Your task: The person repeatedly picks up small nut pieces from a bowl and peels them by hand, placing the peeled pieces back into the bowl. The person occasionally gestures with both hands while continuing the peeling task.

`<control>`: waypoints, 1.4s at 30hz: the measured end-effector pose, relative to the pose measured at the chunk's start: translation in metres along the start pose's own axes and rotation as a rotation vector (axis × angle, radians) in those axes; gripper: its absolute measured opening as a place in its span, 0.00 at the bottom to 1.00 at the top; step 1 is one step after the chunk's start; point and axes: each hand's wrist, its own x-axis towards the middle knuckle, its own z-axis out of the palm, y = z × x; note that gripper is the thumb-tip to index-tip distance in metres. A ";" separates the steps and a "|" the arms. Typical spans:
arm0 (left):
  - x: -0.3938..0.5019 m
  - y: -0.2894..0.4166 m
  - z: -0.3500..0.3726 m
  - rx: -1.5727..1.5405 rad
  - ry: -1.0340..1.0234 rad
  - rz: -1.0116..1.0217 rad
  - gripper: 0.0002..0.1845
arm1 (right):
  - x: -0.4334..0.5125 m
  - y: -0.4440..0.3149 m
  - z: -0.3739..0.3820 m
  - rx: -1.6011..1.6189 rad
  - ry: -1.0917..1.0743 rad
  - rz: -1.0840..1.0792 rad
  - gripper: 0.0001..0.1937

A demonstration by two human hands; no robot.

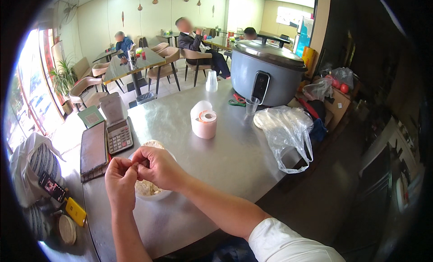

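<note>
My left hand (121, 184) and my right hand (160, 165) meet at the fingertips above a white bowl (164, 196). Both pinch at one spot, on what looks like a small piece of food that the fingers mostly hide. Pale torn pieces (147, 187), apparently flatbread, lie inside the bowl. At its far rim, a larger round pale piece (153, 144) shows behind my right hand. The bowl stands on a stainless steel counter (209, 170), partly covered by my hands.
Left are a calculator (120, 136), a dark folder (93, 147), a phone (52, 187) and a yellow power bank (75, 211). Beyond stand a paper roll (204, 125), plastic cups (212, 82), scissors (237, 101), a large cooker (267, 72) and a plastic bag (287, 126). Several people sit farther back.
</note>
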 end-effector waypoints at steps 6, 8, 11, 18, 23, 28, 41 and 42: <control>0.000 0.005 -0.006 -0.149 -0.115 -0.157 0.09 | -0.002 -0.007 0.002 -0.294 0.066 -0.218 0.04; -0.002 0.010 -0.003 -0.179 -0.134 -0.200 0.08 | -0.001 -0.004 0.001 -0.441 0.141 -0.430 0.06; -0.002 0.012 -0.003 -0.050 -0.088 -0.156 0.07 | -0.001 -0.006 0.001 -0.499 0.141 -0.397 0.07; -0.002 0.004 0.003 0.101 0.046 0.019 0.04 | 0.002 -0.002 -0.010 -0.305 0.203 0.008 0.06; -0.001 0.001 0.006 -0.078 0.013 -0.017 0.07 | 0.004 0.005 -0.001 0.047 0.046 -0.069 0.08; 0.001 -0.002 -0.006 -0.037 0.016 0.035 0.07 | 0.001 0.001 0.005 -0.085 0.033 -0.093 0.07; -0.003 0.016 -0.007 0.031 -0.156 -0.161 0.03 | 0.001 -0.002 -0.013 -0.651 0.270 -0.298 0.07; -0.003 0.016 -0.006 0.009 -0.104 -0.126 0.03 | 0.003 -0.003 -0.013 -0.514 0.287 -0.221 0.07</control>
